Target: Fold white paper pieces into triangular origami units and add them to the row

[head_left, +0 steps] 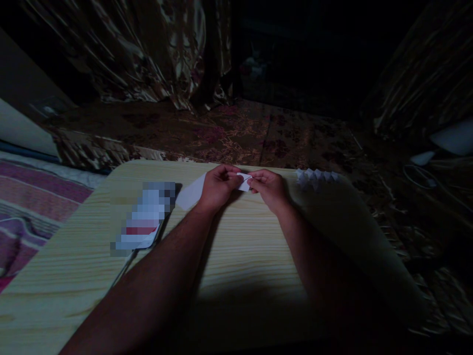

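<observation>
Between my two hands, near the far edge of the wooden table (244, 236), is a small folded piece of white paper (244, 182). My left hand (219, 187) pinches its left side, and my right hand (270, 187) pinches the right side with the thumb on top. A crease or fold edge runs across the paper. Just left of my left hand lies a flat white sheet of paper (190, 193), partly covered by that hand. Beyond my right hand, several small folded white paper pieces (317, 177) stand in a cluster at the table's far right.
A phone (150, 240), its screen blurred out, lies on the left of the table with a cable (123, 268) running from it. Patterned curtains (177, 54) and a patterned cloth ledge (236, 125) stand behind. A striped bed cover (29, 192) is at left. The room is dim.
</observation>
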`<control>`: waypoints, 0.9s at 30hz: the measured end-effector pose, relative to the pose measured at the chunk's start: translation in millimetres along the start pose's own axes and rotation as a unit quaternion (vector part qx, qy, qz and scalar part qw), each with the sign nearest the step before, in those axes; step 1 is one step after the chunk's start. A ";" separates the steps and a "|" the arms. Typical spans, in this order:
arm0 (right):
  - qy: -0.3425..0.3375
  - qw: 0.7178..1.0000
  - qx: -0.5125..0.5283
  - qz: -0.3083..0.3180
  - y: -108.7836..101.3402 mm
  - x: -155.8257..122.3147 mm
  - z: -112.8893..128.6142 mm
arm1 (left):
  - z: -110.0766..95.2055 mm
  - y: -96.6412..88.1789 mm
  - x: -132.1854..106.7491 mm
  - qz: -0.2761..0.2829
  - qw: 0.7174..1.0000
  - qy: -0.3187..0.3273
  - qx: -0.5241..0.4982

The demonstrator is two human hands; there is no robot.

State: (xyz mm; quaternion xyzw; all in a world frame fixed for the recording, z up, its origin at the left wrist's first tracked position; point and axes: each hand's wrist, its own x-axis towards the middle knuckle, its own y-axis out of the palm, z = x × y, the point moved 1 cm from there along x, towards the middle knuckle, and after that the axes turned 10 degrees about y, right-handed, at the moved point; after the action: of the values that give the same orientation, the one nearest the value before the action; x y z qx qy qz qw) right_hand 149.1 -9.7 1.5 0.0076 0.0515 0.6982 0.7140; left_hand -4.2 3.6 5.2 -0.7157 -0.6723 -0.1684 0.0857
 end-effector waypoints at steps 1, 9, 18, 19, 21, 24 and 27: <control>-0.001 1.000 -0.002 -0.002 0.2 0.2 -0.3 | -0.4 0.2 -0.1 -0.004 1.000 0.000 0.005; -0.005 1.000 -0.022 -0.020 2.7 -1.3 2.7 | -1.3 0.3 -1.2 0.004 1.000 0.004 0.024; -0.002 0.999 -0.036 -0.023 3.6 -1.9 2.7 | -3.0 1.5 -1.3 -0.005 1.000 -0.003 0.025; -0.002 0.999 -0.034 -0.022 3.7 -1.9 2.9 | -3.3 1.6 -1.3 -0.006 1.000 -0.003 0.025; -0.002 0.999 -0.031 -0.021 4.0 -1.9 3.4 | -3.6 1.7 -1.3 -0.006 1.000 -0.001 0.027; 0.000 0.999 -0.029 -0.023 4.0 -1.8 3.5 | -3.7 1.6 -1.2 -0.004 1.000 0.003 0.030; -0.003 0.999 -0.025 -0.021 3.9 -1.4 2.6 | -4.2 1.6 -1.3 -0.002 0.999 0.005 0.033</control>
State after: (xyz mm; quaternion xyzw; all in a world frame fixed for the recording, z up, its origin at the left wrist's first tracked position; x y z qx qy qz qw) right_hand 145.5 -10.9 4.5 -0.0091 0.0317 0.6841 0.7286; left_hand -3.2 0.8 8.8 -0.7105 -0.6783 -0.1498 0.1126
